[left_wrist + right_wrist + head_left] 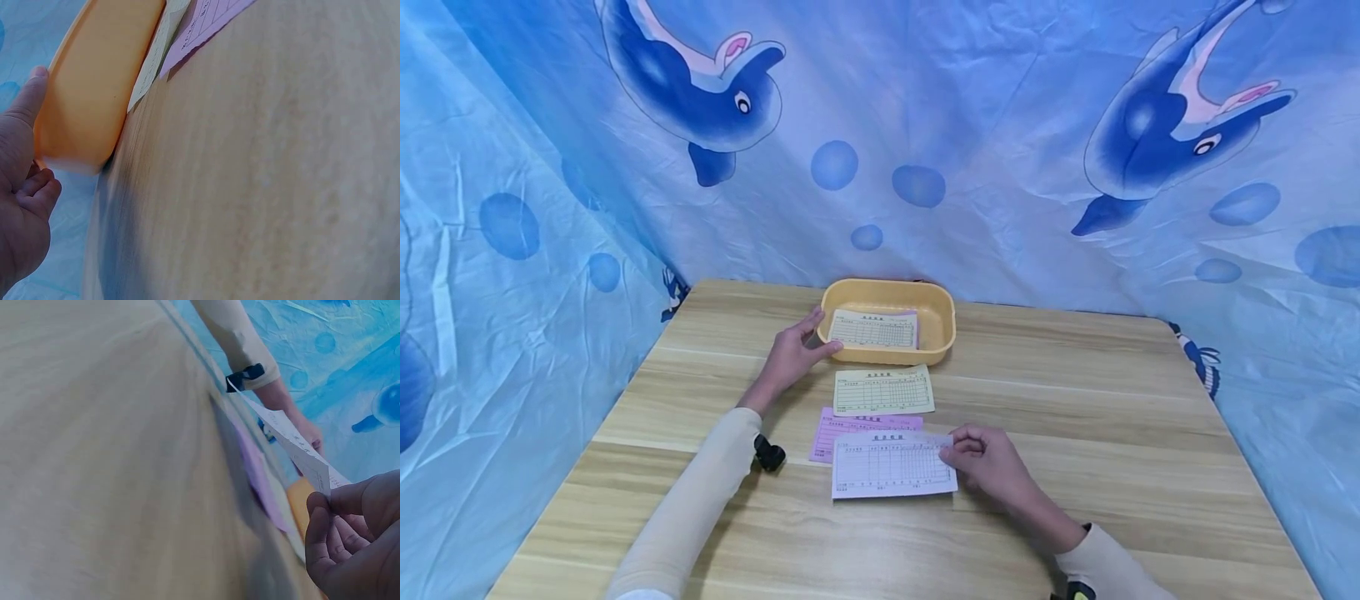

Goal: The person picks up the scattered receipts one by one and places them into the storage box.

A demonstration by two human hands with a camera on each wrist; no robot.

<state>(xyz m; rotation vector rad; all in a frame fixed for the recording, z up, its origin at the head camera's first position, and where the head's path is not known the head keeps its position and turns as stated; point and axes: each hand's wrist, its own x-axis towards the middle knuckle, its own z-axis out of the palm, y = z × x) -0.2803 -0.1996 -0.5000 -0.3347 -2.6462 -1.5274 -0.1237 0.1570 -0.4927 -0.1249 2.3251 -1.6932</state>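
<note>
Both arms covered in long, close-fitting cream sleeves (700, 492) reaching to the wrists. Black strap with small black mount (768, 454) at left cuff; black band with a yellow-green spot at right cuff (1077, 590). Bare hands, no rings or gloves.

Your left hand (22, 206) sits at the lower left edge, thumb stretched up along the side of the yellow tray (94, 81), touching its wall, while the other fingers curl loosely below its corner. The tray rests on the wooden table (262, 175), which fills most of the view, slightly blurred. Just beside the tray's near wall you've got a pale yellow slip (153, 56) lying on the table, and next to that a pink slip (206, 25) with printed lines. Blue cloth (22, 31) shows beyond the tray.
</note>
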